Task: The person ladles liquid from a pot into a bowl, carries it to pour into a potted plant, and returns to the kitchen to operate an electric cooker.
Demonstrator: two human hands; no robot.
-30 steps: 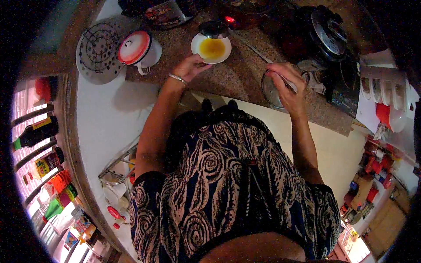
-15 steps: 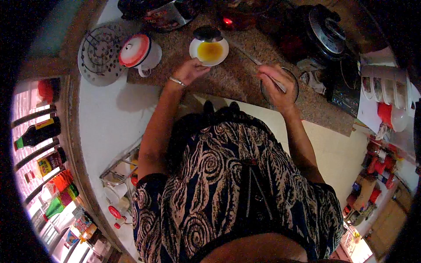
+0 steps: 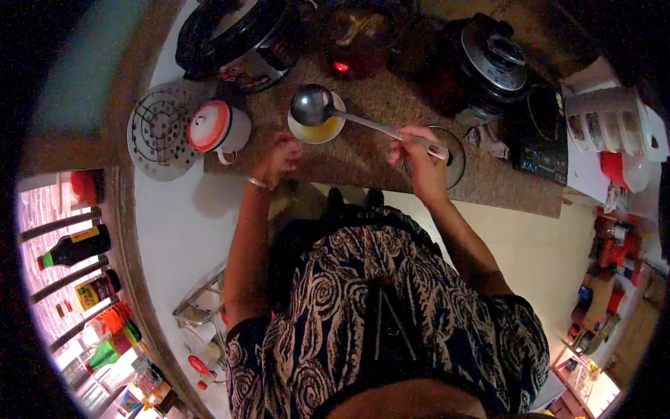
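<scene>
My right hand (image 3: 424,157) is closed around the handle of a metal ladle (image 3: 373,124). The ladle's round bowl is over the upper left part of a white bowl (image 3: 338,130) with yellow-orange liquid in it. Just left of the white bowl is my left hand (image 3: 280,155), its fingers apart and curled a little, with nothing seen in it. Beneath and beside my right hand lies a round glass lid or dish (image 3: 455,164), partly hidden by the hand.
A white enamel mug with a red-rimmed lid (image 3: 234,136) stands left, beside a perforated metal plate (image 3: 150,150). Behind are a large black cooker (image 3: 241,49), a dark pot over a red light (image 3: 359,42) and a lidded pressure cooker (image 3: 488,63). Spice boxes (image 3: 614,126) are at the right.
My left hand has let go of the white bowl and drawn back to the left. The ladle's bowl now lies over the white bowl. The view has shifted, showing more of the back.
</scene>
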